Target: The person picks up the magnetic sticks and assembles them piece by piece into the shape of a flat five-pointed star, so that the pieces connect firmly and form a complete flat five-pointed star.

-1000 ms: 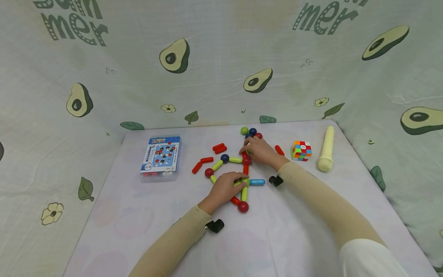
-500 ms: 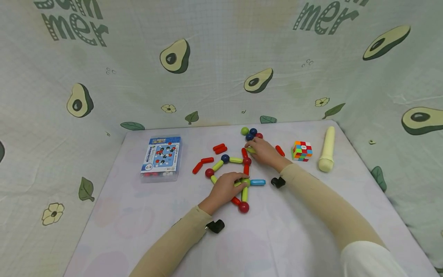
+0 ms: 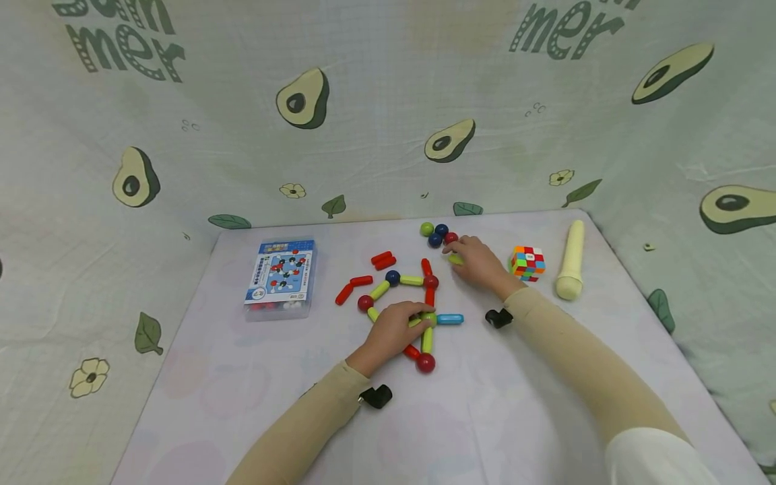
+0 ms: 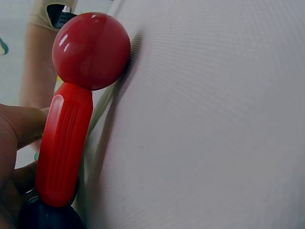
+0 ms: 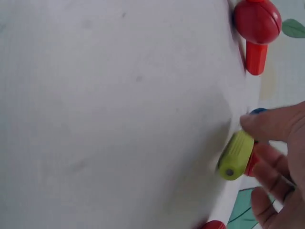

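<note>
My left hand (image 3: 394,330) holds a ball-and-stick magnetic frame, thumb and fingertips around its yellow-green ball (image 3: 430,319). A blue rod (image 3: 450,318) sticks out right of that ball. Below it sits a red ball (image 3: 426,363); in the left wrist view a red rod (image 4: 64,143) joins this ball to a dark ball (image 4: 47,217). Between thumb and fingers, my right hand (image 3: 477,264) pinches a yellow-green magnetic rod (image 5: 237,155), its metal-dotted end showing. Left of that hand, a red rod (image 3: 427,267) rises from the frame's upper red ball (image 3: 431,281).
Loose balls (image 3: 435,240) lie at the back, just beyond the right hand. Loose red rods (image 3: 383,260) lie left of them. A puzzle cube (image 3: 527,263) and a pale yellow baton-shaped object (image 3: 570,261) are to the right. A boxed set (image 3: 281,278) lies at left.
My right hand has moved right, away from the frame's upper red rod, carrying the yellow-green rod. The left hand and the frame stay in place.
</note>
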The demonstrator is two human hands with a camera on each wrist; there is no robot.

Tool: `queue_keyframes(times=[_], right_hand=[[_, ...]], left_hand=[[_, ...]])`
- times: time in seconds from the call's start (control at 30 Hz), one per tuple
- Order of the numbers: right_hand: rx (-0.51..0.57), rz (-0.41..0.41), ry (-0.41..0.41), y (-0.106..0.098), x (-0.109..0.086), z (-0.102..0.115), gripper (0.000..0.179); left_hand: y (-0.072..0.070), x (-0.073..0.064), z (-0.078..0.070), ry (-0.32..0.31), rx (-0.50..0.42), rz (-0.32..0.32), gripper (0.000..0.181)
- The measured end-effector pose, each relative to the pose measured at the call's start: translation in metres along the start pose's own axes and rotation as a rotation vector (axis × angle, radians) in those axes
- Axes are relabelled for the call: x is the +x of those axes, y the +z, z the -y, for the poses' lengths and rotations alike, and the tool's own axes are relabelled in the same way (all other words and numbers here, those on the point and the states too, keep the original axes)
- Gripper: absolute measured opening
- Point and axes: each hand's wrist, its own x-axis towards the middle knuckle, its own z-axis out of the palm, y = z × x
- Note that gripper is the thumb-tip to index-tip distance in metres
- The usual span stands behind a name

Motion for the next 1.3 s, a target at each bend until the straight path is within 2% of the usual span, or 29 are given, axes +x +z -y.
queue_keyframes(times=[0.17, 0.33, 0.53, 0.77, 1.3], right_hand=[[0.064, 0.061, -0.119, 0.003, 0.006, 0.010, 0.039], [0.013, 0.127, -0.192, 0.005, 0.006, 0.022, 0.045], [-0.023, 0.105, -0.184, 0.007, 0.003, 0.027, 0.038], [0.002, 0.087, -0.192, 0.006, 0.004, 0.027, 0.032], [0.047, 0.100, -0.139, 0.002, -0.005, 0.013, 0.027]], left_hand=[[0.000, 0.000, 0.000, 0.000, 0.000, 0.004, 0.039], [0.000, 0.001, 0.000, 0.002, 0.000, 0.011, 0.038], [0.000, 0.002, 0.000, -0.003, 0.007, 0.013, 0.038], [0.001, 0.001, 0.001, -0.005, 0.004, -0.005, 0.038], [0.000, 0.000, 0.000, -0.010, -0.010, -0.011, 0.037]])
